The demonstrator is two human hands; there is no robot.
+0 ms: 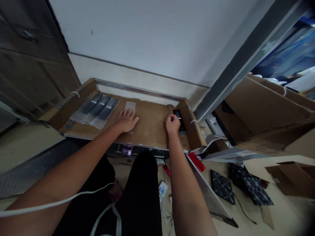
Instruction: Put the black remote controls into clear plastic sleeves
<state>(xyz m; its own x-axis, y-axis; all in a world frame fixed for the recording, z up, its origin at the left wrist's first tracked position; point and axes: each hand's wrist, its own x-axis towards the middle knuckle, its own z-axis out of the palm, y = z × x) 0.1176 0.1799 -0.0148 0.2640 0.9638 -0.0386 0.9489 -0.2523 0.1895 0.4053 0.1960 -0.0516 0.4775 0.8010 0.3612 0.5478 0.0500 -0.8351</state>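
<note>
Three flat, clear plastic sleeves with dark contents and small white bands (99, 109) lie overlapping at the left end of a brown cardboard-lined worktop (152, 124), fanned out like playing cards. From where I'm standing, the person at it has both arms stretched out over it.

The left hand (126, 123) is palm-down around the middle, fingers spread, so that grip is wide and not closed around anything. It's lying over a pale, see-through plastic sleeve (130, 105) that pokes out past the fingertips and a bit below the palm too. Can't tell if that one has anything inside, the hand covers too much of it.

Over on the right, the right hand (173, 124) has its fingers curled in, so a narrow grip, but honestly I can't tell whether it's pinching something. Just beside it is a slim black bundle with a pale band (181, 124), lying near the raised brown cardboard side wall (193, 123).

Rest of the place is kinda cluttered: a white power strip (162, 190) down on the floor by the person's black-clad legs (142, 183), a dark, pale-patterned flat bag (222, 186) off to the right, and an open brown cardboard box (292, 178) farther over.
</note>
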